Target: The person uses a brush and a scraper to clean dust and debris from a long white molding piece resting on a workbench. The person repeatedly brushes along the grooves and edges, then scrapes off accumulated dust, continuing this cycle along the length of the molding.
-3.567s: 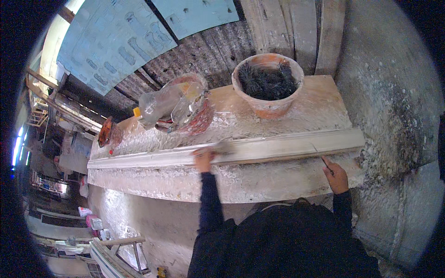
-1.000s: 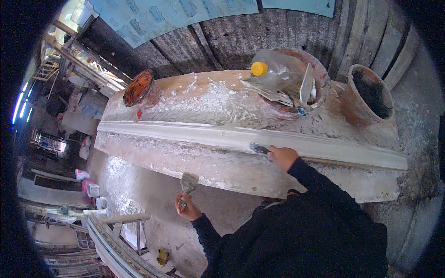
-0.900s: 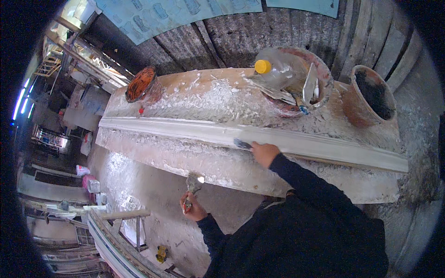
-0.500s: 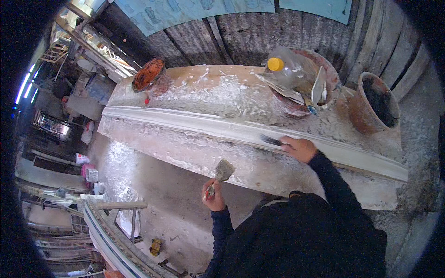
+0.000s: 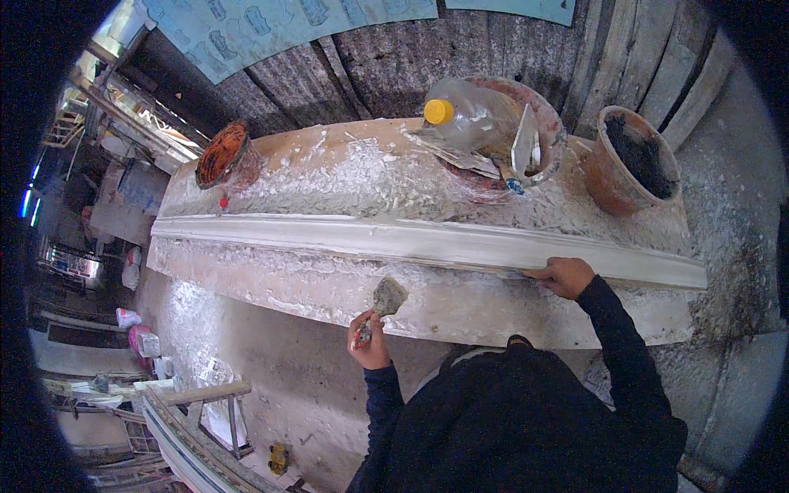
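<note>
A long white plaster moulding [image 5: 427, 241] lies lengthwise across the plaster-smeared bench board [image 5: 279, 275]. My left hand [image 5: 370, 343] is closed round the red handle of a putty knife [image 5: 389, 296]; its wide blade, caked with grey-white residue, points up over the board's front edge. At the moulding's near edge, right of the middle, is my right hand [image 5: 569, 278], fingers closed. The dark, slim tool seen in it earlier is mostly hidden now; only a thin dark bit shows by the fingertips.
Behind the moulding sit an orange-lined bowl [image 5: 222, 154], a clear bottle with yellow cap [image 5: 472, 115] resting on a tub [image 5: 546, 107], plaster scraps, and a brown bucket [image 5: 633, 160] at right. A wooden frame [image 5: 197, 394] stands at lower left on the dusty floor.
My right hand has moved from over the moulding's face to its near edge, farther right. The putty knife stays in my left hand. The whole view has shifted slightly.
</note>
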A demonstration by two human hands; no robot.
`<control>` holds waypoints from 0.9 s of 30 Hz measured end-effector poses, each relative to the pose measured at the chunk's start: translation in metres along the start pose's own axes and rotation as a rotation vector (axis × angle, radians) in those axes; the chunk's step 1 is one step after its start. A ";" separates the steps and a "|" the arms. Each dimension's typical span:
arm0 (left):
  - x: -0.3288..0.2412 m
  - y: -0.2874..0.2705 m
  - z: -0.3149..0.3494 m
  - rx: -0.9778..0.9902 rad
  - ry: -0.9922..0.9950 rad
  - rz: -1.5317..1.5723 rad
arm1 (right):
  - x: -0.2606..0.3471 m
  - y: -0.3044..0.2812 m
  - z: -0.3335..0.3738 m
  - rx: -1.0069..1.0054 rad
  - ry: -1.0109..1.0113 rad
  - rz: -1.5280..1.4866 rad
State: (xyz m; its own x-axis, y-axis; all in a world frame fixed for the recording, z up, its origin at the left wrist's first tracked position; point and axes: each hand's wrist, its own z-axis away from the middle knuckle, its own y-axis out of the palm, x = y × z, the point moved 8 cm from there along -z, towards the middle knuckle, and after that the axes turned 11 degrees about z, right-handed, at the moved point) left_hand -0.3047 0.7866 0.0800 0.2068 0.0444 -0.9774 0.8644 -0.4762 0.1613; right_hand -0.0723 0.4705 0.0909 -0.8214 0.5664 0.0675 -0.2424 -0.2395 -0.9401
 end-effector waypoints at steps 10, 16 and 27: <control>0.000 -0.041 0.008 -0.058 0.122 -0.092 | 0.102 -0.033 -0.115 -0.015 -0.283 0.037; -0.008 -0.047 0.017 -0.166 0.013 -0.019 | 0.173 -0.041 -0.196 -0.148 -0.271 -0.097; 0.028 0.115 0.038 0.281 -0.429 0.392 | 0.019 -0.032 -0.067 -0.340 0.009 -0.783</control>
State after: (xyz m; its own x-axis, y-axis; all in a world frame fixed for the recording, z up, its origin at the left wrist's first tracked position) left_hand -0.2169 0.7002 0.0655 0.2311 -0.5070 -0.8304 0.5967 -0.6003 0.5325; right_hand -0.0454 0.5421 0.1002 -0.4771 0.4768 0.7383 -0.5694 0.4723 -0.6729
